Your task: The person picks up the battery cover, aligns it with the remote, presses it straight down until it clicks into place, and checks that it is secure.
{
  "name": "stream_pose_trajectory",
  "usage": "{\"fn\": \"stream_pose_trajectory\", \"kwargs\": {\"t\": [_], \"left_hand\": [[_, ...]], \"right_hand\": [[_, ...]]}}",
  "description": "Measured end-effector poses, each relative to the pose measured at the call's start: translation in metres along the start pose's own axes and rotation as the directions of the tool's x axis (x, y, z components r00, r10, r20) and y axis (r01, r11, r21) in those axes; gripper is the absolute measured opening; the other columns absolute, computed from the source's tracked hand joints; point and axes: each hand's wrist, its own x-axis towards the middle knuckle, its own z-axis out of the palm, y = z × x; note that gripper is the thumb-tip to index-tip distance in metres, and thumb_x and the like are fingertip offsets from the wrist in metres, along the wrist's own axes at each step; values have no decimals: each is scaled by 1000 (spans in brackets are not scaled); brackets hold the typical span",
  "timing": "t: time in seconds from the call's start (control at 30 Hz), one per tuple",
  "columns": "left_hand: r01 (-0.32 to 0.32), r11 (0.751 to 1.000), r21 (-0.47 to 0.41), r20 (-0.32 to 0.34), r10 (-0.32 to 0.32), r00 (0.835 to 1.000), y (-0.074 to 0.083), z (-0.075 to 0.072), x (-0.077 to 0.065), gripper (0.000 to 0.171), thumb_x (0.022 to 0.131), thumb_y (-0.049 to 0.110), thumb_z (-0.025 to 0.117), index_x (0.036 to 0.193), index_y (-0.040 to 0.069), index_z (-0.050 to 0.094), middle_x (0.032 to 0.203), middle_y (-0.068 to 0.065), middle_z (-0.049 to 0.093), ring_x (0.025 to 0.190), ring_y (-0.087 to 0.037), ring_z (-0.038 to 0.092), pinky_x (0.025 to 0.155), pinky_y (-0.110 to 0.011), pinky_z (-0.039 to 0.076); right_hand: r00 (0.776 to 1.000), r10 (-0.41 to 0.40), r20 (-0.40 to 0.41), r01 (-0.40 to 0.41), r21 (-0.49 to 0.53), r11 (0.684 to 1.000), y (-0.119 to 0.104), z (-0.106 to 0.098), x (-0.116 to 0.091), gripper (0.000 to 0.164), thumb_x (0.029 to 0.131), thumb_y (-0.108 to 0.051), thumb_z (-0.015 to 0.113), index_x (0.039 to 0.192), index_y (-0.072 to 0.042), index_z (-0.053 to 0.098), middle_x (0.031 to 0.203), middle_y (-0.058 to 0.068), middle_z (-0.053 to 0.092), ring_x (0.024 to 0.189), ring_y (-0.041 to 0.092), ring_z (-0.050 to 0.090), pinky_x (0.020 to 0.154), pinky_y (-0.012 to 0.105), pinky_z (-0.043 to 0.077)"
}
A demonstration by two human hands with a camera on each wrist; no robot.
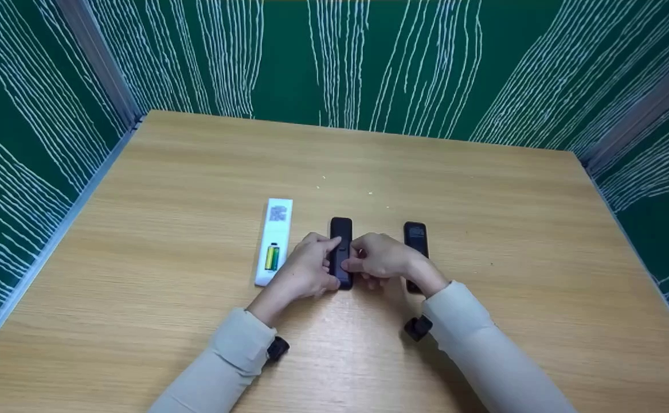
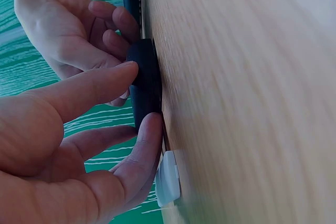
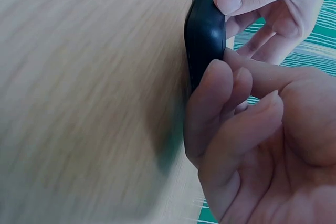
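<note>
A black remote control (image 1: 341,227) lies on the table between the two hands. The left hand (image 1: 306,268) grips it from the left, thumb on its upper face and fingers along the side and near end. From the right, the right hand (image 1: 381,257) has its thumb on the remote's face and curled fingers at its right edge. In the right wrist view the remote's dark end (image 3: 205,32) shows beside those fingers. A white remote control (image 1: 277,229) lies left of the left hand, with batteries (image 1: 272,257) visible in its uncovered compartment. Another black remote control (image 1: 416,232) is partly hidden behind the right wrist.
The wooden table (image 1: 208,172) carries a few tiny pale specks beyond the remotes. Green walls (image 1: 288,63) with white wavy lines enclose its far side and both flanks. A small black device (image 1: 418,328) sits at the right cuff, and another (image 1: 277,349) at the left.
</note>
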Motion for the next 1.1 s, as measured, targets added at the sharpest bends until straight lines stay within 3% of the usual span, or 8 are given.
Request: {"fn": "stream_pose_trajectory", "kwargs": {"t": [0.53,0.93,1.1], "left_hand": [[15,1000,-25,4,-15,1000,0,1,1,97,76,-17,82,162,4,41,144,-12,49,112,-25,56,92,-32,56],[16,1000,4,1,-16,1000,0,1,1,98,77,-16,83,162,6,41,141,-11,49,109,-25,57,87,-31,56],[57,997,-59,14,-56,998,1,1,1,100,76,-19,82,163,10,41,135,-10,49,109,-26,56,84,-30,56]], "right_hand": [[999,-19,33,20,-24,1000,0,-10,6,29,103,-26,72,80,-11,63,68,2,62,59,17,65,52,28,55],[1000,-15,7,14,17,1000,3,-14,10,26,104,-27,70,85,-8,67,69,2,62,58,15,65,51,26,54],[1000,4,-23,-3,15,1000,2,-15,13,26,104,-29,69,89,-8,68,73,3,64,60,16,65,51,26,52]]}}
